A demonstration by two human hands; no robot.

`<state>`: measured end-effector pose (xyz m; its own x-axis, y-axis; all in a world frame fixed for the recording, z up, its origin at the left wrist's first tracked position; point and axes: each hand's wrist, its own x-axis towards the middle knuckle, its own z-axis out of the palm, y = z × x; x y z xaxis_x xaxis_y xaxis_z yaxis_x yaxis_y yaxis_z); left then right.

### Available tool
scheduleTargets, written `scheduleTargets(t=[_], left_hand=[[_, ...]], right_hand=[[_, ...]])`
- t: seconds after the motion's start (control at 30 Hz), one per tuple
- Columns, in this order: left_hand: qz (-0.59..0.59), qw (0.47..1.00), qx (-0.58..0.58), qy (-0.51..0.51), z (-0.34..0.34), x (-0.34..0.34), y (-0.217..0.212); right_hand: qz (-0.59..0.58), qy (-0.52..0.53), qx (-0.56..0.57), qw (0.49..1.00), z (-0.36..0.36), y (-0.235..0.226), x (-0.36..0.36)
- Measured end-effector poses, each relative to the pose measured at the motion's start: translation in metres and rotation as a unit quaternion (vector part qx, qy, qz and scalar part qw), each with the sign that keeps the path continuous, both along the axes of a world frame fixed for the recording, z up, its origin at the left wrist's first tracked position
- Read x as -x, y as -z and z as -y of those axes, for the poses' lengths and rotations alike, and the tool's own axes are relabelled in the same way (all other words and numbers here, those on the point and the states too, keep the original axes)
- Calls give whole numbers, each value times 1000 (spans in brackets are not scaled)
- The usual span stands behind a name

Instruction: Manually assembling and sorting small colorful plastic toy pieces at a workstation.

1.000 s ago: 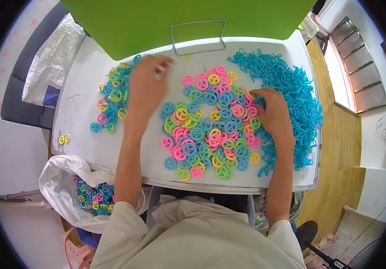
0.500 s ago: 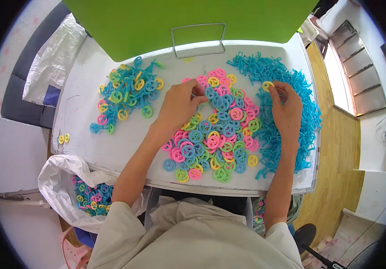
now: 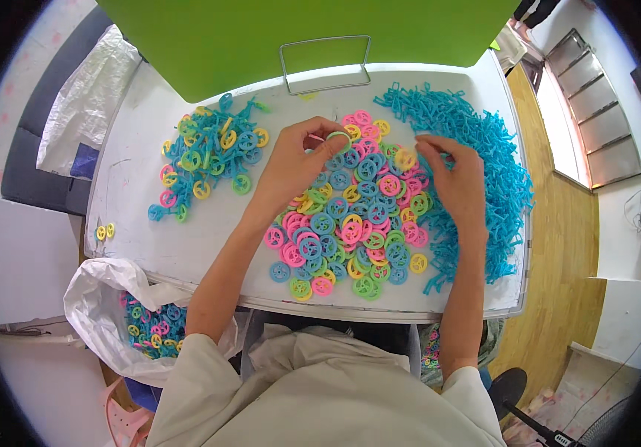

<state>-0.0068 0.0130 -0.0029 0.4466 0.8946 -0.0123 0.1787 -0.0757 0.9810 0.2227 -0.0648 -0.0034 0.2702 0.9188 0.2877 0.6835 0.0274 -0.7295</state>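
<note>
Left hand point(image 3: 297, 162) now pinches a green wheel point(image 3: 346, 139); right hand point(image 3: 458, 177) has shifted left, yellow wheel point(image 3: 405, 159) beside its fingers, grip unclear.

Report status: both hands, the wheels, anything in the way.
Left hand pinching green wheel. Right hand beside blurred yellow wheel, grip unclear. Multicolored wheels heaped between forearms. Nothing visibly blocking either hand.

Lt beige top point(image 3: 320, 395), short slvs point(image 3: 195, 384)
</note>
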Motion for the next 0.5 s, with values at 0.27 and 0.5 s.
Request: scheduleTargets(t=[0.27, 0.5], left_hand=[[-34, 998, -50, 15, 1, -5, 9], [-37, 997, -69, 29, 3, -3, 9]], right_hand=[[277, 31, 102, 955, 20, 6, -3], [215, 29, 85, 972, 11, 6, -12]])
